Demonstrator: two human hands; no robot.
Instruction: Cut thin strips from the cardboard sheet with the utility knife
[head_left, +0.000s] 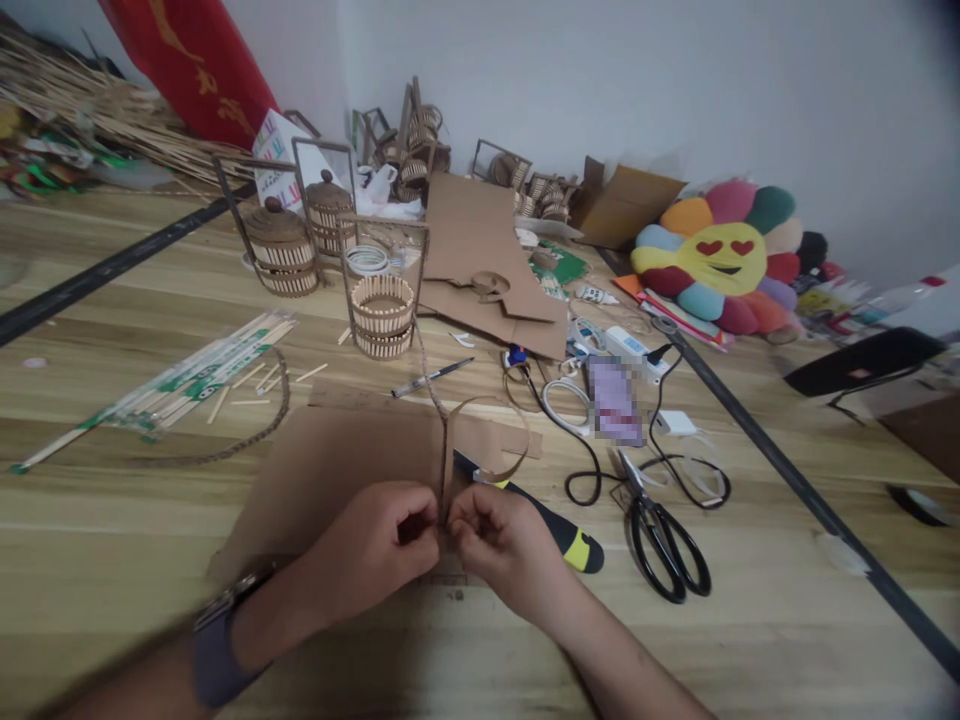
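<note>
My left hand (pixel 394 530) and my right hand (pixel 499 535) meet low in the middle of the view, fingers curled and pinched. Between them they hold the near end of a narrow brown braided strip (pixel 444 450), which runs away toward a small stick-sided basket (pixel 382 315) with a tall square handle. A flat cardboard sheet (pixel 337 450) lies under my left forearm and hand. Just beyond my right hand is a black-and-yellow utility knife (pixel 577 545), partly covered. A thin curled cardboard strip (pixel 517 460) stands near it. My fingertips hide the strip's very end.
Black-handled scissors (pixel 664 540) lie at the right, near cables and a blurred phone (pixel 615 400). A pen (pixel 433 377) rests behind the cardboard. Packs of sticks (pixel 202 375) are at the left. Lidded baskets (pixel 281 250), cardboard pieces (pixel 472 230) and a flower cushion (pixel 724 250) stand farther back.
</note>
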